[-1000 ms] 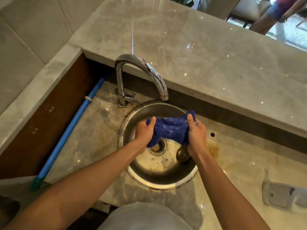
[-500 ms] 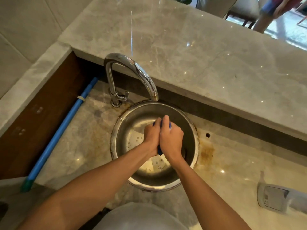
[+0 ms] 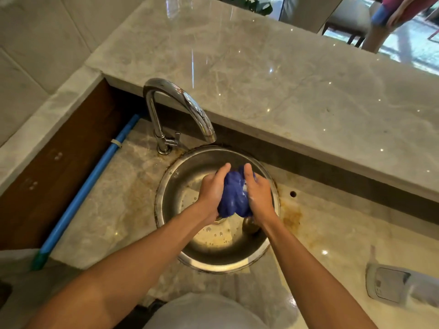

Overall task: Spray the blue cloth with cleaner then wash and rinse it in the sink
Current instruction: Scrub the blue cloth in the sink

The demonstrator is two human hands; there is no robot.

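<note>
The blue cloth (image 3: 234,197) is bunched into a wet, soapy wad above the round steel sink (image 3: 187,258). My left hand (image 3: 212,188) grips its left side and my right hand (image 3: 257,194) grips its right side, thumbs pointing away from me. White suds show on the cloth and on my right hand. The chrome tap (image 3: 180,108) arches over the sink's back rim; no water stream is visible. A white cleaner bottle (image 3: 399,284) lies on the counter at the right edge, partly cut off.
A blue pipe (image 3: 88,188) runs along the left wall of the recessed counter. A raised marble ledge (image 3: 273,79) stands behind the sink. A small hole (image 3: 293,193) sits in the counter right of the sink. A person stands at the far top right.
One second ago the cloth was stretched between my hands; half a second ago my hands were pressed together over it. Now they have parted a little, showing the bunched cloth.
</note>
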